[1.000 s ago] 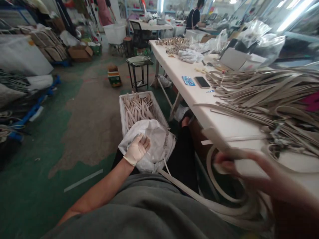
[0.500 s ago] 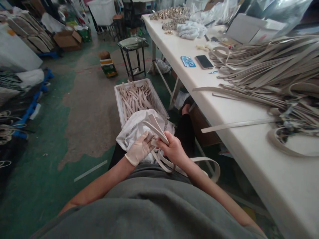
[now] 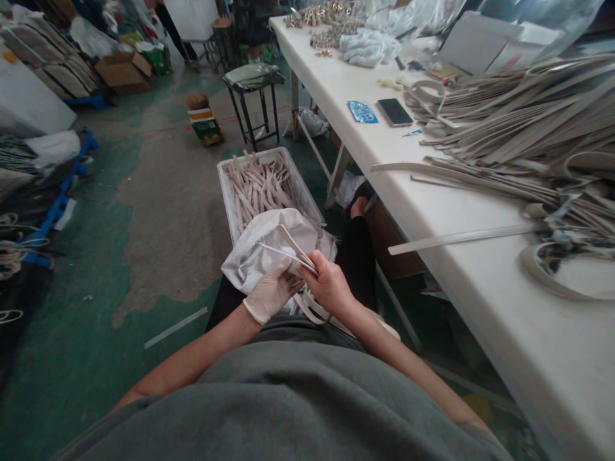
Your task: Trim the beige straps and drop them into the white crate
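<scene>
My right hand (image 3: 329,282) is closed around a beige strap (image 3: 294,242), whose folded ends point up and forward from the fingers. My left hand (image 3: 270,289), in a pale thin glove, is curled against the same strap from the left, its fingertips meeting the right hand. Part of that grip is hidden behind the fingers. Loops of the strap hang below the right hand across my lap. Under both hands a white cloth sack (image 3: 254,246) covers my knees and the near end of a white crate (image 3: 224,192), which holds many short beige strips (image 3: 262,186).
On my right, a long white table (image 3: 480,282) bears a heap of long straps (image 3: 519,121), a phone (image 3: 394,112), a blue packet (image 3: 362,112) and metal fittings (image 3: 327,14). A stool (image 3: 252,77) and a small carton (image 3: 204,121) stand ahead. Blue pallets (image 3: 72,186) line the left.
My left fingers have curled in toward the strap from a more open palm. The strap ends have turned more edge-on, and the loop beside my right forearm has dropped.
</scene>
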